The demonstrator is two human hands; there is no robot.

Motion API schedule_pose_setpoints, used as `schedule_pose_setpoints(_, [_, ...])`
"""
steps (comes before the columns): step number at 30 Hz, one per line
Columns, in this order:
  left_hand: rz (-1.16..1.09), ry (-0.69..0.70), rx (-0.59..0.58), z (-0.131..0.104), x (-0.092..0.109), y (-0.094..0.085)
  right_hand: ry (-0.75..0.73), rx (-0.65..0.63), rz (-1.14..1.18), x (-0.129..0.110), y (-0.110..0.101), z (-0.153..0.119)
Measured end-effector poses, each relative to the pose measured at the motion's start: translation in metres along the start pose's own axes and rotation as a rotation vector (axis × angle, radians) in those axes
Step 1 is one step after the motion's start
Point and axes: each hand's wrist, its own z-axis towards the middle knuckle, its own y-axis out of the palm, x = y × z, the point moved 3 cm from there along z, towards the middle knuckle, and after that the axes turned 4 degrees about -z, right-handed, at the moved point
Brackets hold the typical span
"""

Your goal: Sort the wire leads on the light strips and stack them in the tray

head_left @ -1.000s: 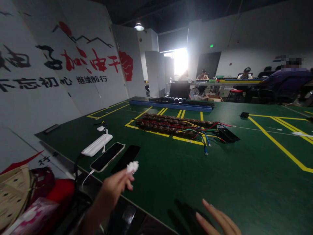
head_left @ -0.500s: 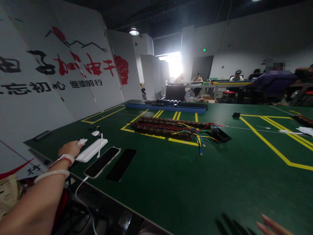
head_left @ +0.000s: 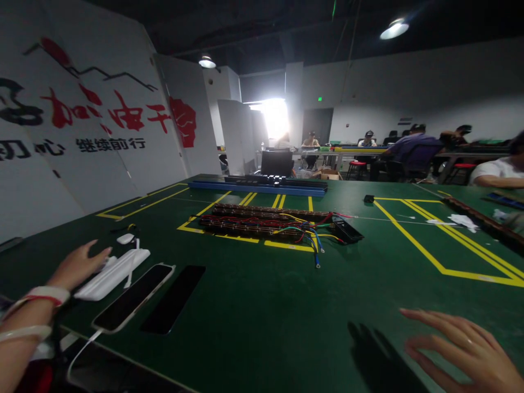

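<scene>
Two hands, grips parted: the left hand (head_left: 77, 266) hovers over the white strip (head_left: 112, 277), white scrap (head_left: 108, 263) by its fingers, contact unclear; the right hand (head_left: 460, 349) hangs above the worktop (head_left: 286, 319). The phone's cable (head_left: 78, 352) drops edgeward, presumably for slack; the wired bundle (head_left: 245, 221) lies mostly inside yellow tape (head_left: 289, 246), likely marking its spot.

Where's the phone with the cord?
Head view, lower left: the phone lies on the green table, between the long white bar and the flat black slab.
</scene>
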Motion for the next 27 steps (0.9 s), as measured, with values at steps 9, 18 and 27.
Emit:
schedule_pose_setpoints(9, [-0.216, 0.648, -0.066, -0.101, 0.208, 0.023, 0.075, -0.2, 0.335, 0.015, 0.073, 0.192])
schedule_pose_setpoints(18, [-0.008, 1.118, -0.306, -0.149, 0.328, 0.097, 0.155, -0.503, 0.265, 0.019, 0.187, 0.319])
schedule_pose_setpoints(27, [-0.045, 1.275, -0.447, -0.101, 0.382, 0.164, 0.243, -0.627, 0.314, 0.035, 0.268, 0.358])
